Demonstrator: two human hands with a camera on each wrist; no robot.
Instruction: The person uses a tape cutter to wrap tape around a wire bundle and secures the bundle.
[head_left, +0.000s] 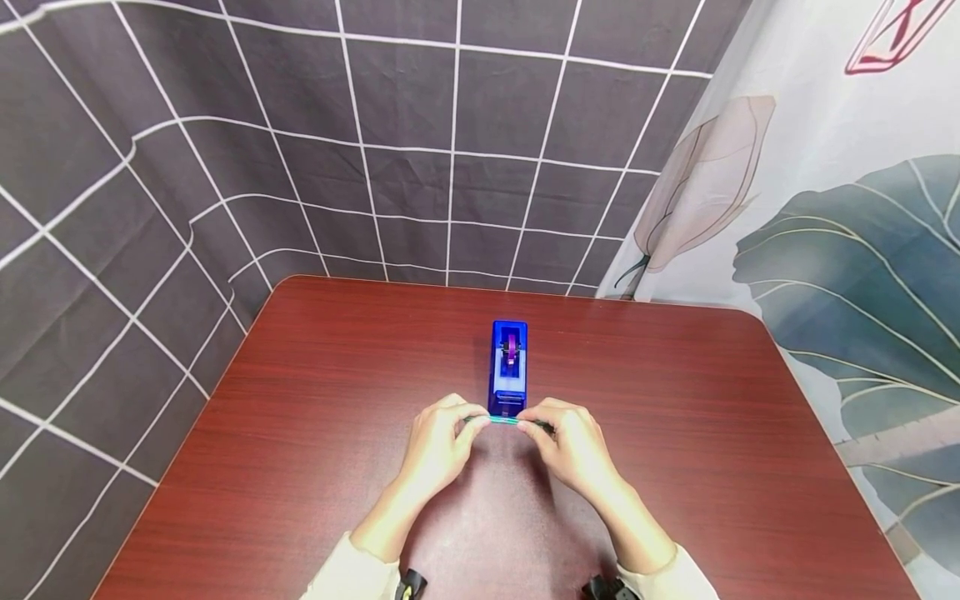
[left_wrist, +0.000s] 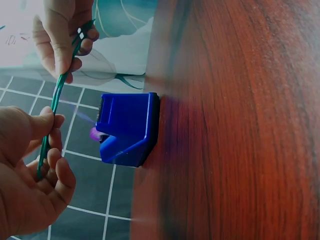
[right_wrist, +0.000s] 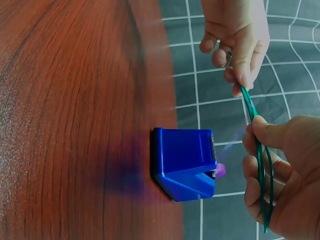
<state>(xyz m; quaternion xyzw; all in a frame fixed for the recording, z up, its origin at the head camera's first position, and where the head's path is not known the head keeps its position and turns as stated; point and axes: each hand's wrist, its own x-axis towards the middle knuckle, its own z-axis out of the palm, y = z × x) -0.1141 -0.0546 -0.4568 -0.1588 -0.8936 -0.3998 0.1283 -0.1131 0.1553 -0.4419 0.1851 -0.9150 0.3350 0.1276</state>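
Both hands pinch a thin bundle of green cord [head_left: 503,419], held level between them just in front of a blue tape dispenser [head_left: 510,383]. My left hand [head_left: 438,442] grips one end between thumb and fingers. At the other end is my right hand [head_left: 573,442], thumb pressed on the strands. In the right wrist view the cord [right_wrist: 261,160] doubles back in a narrow loop below the right thumb. From the dispenser's toothed edge a faint clear strip of tape [right_wrist: 232,142] reaches toward the bundle. A purple tape roll [head_left: 512,348] sits inside the dispenser.
The dispenser stands on a reddish-brown wooden table [head_left: 322,433] with rounded far corners. Behind and left hangs a grey curtain [head_left: 405,100] with white grid lines. A white curtain [head_left: 810,275] with leaf prints hangs at the right.
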